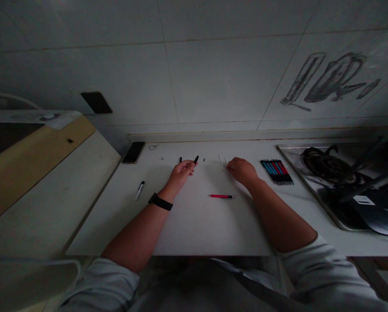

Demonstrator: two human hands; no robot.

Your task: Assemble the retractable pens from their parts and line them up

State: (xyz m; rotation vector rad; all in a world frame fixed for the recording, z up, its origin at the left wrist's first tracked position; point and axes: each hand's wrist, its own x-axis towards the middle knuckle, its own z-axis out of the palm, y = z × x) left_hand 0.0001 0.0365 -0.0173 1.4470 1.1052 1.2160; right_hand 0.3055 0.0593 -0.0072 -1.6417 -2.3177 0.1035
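Observation:
Between the fingers of my left hand (184, 169) is a short black pen barrel (196, 160), tilted with its end up and away from me. Another small black pen part (180, 160) shows just behind that hand. My right hand (241, 170) is low over the table, fingers closed at a thin white pen refill (226, 161). A second thin white refill (220, 162) lies just left of it. A tiny dark piece (204, 160) rests between my hands. Nearer to me lies a red pen (221, 196) with a black end.
A set of blue, red and black pens (276, 172) lies at the right, beside the gas stove (314, 186). On the left are a white marker (140, 190) with a black cap, a phone (134, 152) and a small ring-shaped item (153, 147). A tiled wall (213, 78) rises behind.

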